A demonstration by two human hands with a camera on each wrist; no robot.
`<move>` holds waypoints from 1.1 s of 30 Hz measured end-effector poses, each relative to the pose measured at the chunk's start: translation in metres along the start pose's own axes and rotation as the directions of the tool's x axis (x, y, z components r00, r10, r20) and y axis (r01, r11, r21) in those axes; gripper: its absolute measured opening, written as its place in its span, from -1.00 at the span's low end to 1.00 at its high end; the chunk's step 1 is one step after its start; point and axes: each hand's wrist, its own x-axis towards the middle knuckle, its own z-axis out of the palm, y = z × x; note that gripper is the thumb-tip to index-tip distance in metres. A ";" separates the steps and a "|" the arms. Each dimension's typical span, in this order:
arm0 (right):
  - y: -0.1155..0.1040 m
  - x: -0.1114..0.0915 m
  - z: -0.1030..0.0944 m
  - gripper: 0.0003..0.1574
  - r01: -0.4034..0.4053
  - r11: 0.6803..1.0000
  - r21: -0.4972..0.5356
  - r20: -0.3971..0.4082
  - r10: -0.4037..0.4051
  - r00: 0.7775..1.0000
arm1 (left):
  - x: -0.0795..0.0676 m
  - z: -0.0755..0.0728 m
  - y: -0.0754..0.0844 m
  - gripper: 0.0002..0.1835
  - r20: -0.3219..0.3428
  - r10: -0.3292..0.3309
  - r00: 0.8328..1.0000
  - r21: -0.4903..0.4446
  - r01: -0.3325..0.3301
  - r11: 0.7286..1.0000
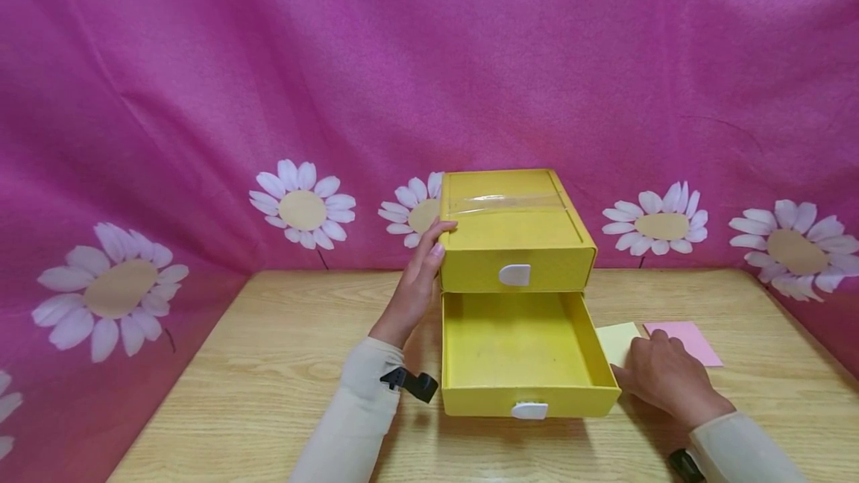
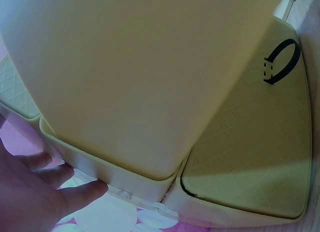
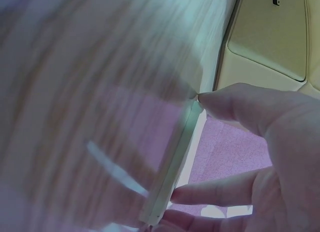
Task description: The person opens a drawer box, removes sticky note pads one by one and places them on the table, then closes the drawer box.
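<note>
A yellow two-drawer box (image 1: 510, 222) stands on the table, its lower drawer (image 1: 517, 352) pulled out with a bare floor showing. The upper drawer (image 1: 470, 272) is closed; each has a white pull tab. My left hand (image 1: 412, 293) rests against the box's left side, one fingertip over the top edge. Its fingers (image 2: 82, 197) lie fairly straight along the side in the left wrist view. To the right of the drawer, my right hand (image 1: 667, 379) pinches a pale yellow sticky-note pad (image 1: 617, 340). In the right wrist view, thumb and fingers hold the pad's edge (image 3: 175, 164) from opposite ends.
A pink sticky-note pad (image 1: 687, 341) lies just beyond the right hand. The wooden table (image 1: 282, 393) meets a magenta cloth (image 1: 403, 58) printed with white daisies at the back and sides. Clear tape (image 1: 503, 202) crosses the box top.
</note>
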 end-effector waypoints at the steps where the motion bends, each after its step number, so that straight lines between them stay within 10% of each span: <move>1: 0.000 0.000 0.000 -0.45 -0.001 1.000 0.001 0.000 0.001 1.000 | 0.000 0.000 0.000 -0.53 -0.001 -0.001 1.000 0.001 0.001 1.000; 33: 0.002 0.002 -0.005 -0.45 0.032 0.999 -0.007 0.043 -0.032 0.999 | 0.000 0.000 -0.002 -0.53 -0.005 0.016 1.000 -0.008 -0.016 1.000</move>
